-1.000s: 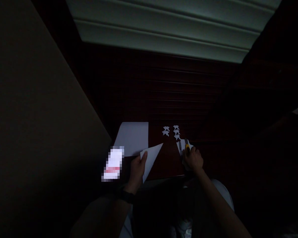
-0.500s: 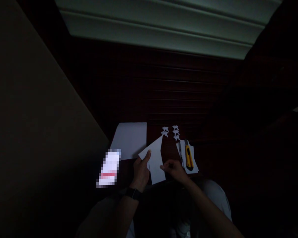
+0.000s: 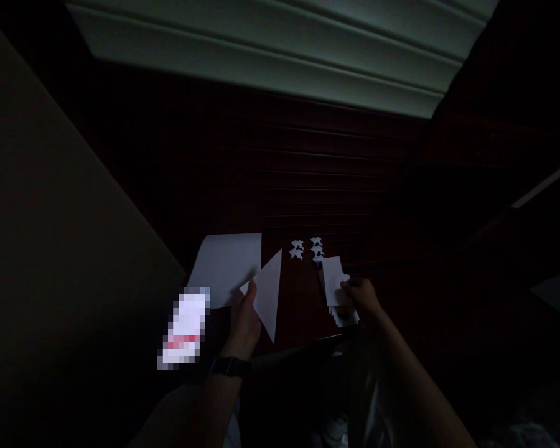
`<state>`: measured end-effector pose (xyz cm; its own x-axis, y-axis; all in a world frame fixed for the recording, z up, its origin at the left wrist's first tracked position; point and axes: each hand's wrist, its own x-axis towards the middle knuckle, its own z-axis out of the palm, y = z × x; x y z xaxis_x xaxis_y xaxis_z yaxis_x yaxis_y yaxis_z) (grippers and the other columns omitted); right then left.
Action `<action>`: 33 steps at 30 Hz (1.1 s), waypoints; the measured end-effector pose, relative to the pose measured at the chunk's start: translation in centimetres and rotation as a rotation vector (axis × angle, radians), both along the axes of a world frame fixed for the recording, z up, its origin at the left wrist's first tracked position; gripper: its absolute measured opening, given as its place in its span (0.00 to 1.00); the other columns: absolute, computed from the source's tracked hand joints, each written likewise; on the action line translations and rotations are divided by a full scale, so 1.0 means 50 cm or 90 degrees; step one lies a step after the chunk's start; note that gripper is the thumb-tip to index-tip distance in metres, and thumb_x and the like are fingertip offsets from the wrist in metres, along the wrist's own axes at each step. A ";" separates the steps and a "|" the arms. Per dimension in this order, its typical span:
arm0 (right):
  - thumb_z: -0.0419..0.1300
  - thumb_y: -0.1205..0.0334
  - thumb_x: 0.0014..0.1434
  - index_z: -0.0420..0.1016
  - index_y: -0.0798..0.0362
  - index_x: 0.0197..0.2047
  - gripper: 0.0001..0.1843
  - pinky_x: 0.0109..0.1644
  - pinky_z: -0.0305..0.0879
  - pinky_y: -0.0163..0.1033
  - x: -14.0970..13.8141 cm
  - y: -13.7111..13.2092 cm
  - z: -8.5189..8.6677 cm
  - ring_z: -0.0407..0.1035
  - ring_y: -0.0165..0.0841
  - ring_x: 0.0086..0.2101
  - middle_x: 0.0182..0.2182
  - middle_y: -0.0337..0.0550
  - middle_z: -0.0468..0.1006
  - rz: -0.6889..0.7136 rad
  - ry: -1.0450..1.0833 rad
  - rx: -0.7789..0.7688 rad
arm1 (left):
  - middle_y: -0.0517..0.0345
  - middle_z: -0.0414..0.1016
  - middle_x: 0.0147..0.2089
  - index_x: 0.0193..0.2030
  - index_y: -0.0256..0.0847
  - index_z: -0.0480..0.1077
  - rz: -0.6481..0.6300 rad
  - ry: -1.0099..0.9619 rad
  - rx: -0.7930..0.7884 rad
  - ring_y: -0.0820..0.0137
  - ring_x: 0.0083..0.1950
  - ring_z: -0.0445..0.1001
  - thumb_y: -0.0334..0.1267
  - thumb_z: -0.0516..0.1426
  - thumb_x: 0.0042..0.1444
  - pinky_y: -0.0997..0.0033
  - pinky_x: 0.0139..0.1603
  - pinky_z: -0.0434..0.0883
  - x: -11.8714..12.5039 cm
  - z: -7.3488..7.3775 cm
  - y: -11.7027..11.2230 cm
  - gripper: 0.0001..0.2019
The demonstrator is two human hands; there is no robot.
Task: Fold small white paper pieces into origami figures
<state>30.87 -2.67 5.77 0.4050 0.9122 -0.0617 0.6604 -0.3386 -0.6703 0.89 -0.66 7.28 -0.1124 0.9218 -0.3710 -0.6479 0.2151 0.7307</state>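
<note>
My left hand is closed on a triangular piece of folded white paper, its thumb pressed on the top face. Between the fingers of my right hand is a rectangular strip of white paper. That strip is held over a small pile of white papers at the right of the dark table. It hides most of the yellow utility knife on the pile. Several small folded paper pieces stand in two columns beyond my hands.
A larger white paper stack lies on the left of the dark table. In front of it glows a pixelated bright screen. A pale wall rises at the left, and slatted blinds hang behind.
The rectangular strip has parted from the paper in my left hand, leaving a triangle there. My right hand has carried the strip right, over the pile and knife. The view has shifted slightly.
</note>
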 end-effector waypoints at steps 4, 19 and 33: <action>0.58 0.56 0.50 0.78 0.57 0.33 0.14 0.29 0.60 0.34 0.021 -0.002 -0.003 0.73 0.37 0.30 0.27 0.50 0.78 -0.035 -0.051 -0.072 | 0.49 0.78 0.37 0.40 0.36 0.70 -0.027 -0.016 -0.051 0.64 0.39 0.77 0.41 0.59 0.52 0.64 0.41 0.73 0.002 -0.010 -0.004 0.12; 0.55 0.61 0.53 0.79 0.53 0.36 0.12 0.34 0.59 0.33 0.005 -0.011 0.027 0.73 0.40 0.39 0.35 0.51 0.79 0.036 -0.169 -0.110 | 0.50 0.78 0.33 0.36 0.34 0.71 -0.060 0.003 -0.104 0.64 0.34 0.77 0.39 0.58 0.52 0.64 0.38 0.72 0.005 0.005 -0.013 0.09; 0.56 0.63 0.52 0.76 0.48 0.42 0.14 0.32 0.57 0.32 0.004 -0.025 0.023 0.73 0.37 0.38 0.37 0.47 0.79 0.044 -0.159 -0.148 | 0.53 0.78 0.31 0.37 0.34 0.70 -0.062 -0.002 -0.097 0.65 0.33 0.77 0.37 0.60 0.49 0.65 0.38 0.71 0.014 0.004 -0.018 0.10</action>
<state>31.09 -3.90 6.94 0.3720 0.9110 -0.1779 0.8211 -0.4123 -0.3946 1.61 -1.58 7.49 -0.0239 0.8615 -0.5072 -0.6208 0.3849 0.6830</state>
